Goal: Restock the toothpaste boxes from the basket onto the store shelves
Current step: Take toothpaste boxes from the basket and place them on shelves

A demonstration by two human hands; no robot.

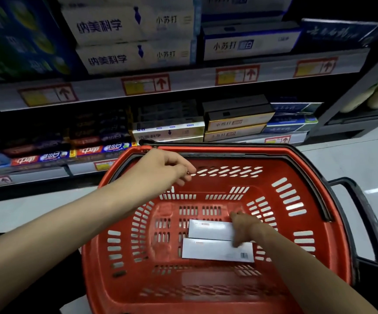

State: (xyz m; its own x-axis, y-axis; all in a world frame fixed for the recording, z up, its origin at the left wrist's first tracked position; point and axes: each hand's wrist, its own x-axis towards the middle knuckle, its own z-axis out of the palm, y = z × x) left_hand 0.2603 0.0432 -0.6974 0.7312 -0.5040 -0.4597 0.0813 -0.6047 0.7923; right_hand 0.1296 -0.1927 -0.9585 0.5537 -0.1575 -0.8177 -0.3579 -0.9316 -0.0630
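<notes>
Head view: a red plastic basket (pixel 217 150), its walls and floor pierced by rows of slots, fills the lower middle. A black handle (pixel 308 177) lies folded along its far and right rim. Two long, flat white cardboard boxes lie side by side on the basket floor, right of centre: the far box (pixel 208 230) and the near box (pixel 213 250), long edges nearly touching. The near box has a small barcode at its right end. The right hand (pixel 245 227) reaches into the basket and pinches the right end of the far box, thumb on the far edge and a finger curled over the near edge, its tip overlapping the near box. The left hand (pixel 167 168) hovers over the basket's far-left rim, fingers loosely curled and holding nothing. Beyond the basket stand the shelves (pixel 183 75), grey rails fronted with red-framed price tags (pixel 146 85) bearing arrows. On the upper shelf, above the basket, sit stacked white cartons (pixel 133 41) with dark lettering. On the lower shelf, just past the basket's far rim, lie black-and-gold boxes (pixel 237 123); left of them are glossy red-and-blue boxes (pixel 97 150). Smooth pale floor (pixel 342 159) shows right of the basket.
</notes>
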